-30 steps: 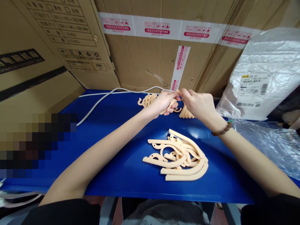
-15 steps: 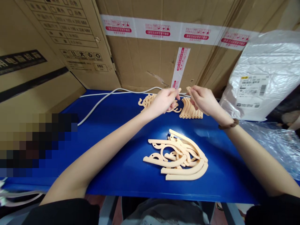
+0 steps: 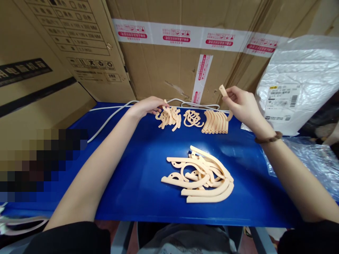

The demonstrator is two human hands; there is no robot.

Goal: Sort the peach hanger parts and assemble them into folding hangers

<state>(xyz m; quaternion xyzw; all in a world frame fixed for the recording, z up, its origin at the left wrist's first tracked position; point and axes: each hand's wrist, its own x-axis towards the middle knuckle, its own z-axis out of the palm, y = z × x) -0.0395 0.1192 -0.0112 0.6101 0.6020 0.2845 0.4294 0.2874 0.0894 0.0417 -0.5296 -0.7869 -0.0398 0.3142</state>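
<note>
Your right hand [image 3: 239, 104] is up at one o'clock, pinching a slim, curved piece [image 3: 222, 90] beside that neat row [image 3: 215, 122]; a low swing could knock the row askew. At twelve, your left hand [image 3: 150, 105] reaches the jumbled pile [image 3: 173, 118], grip unclear, and hooked ends may snag. Smooth, cream, plastic-looking shapes, these, and the glossy blue tabletop [image 3: 137, 155] could let them slide.

Gap runs btwn front pile [image 3: 206, 193] & back row [image 3: 215, 121] on blue tbl [image 3: 132, 158]; cardboard [image 3: 164, 63] blocks rear.
</note>
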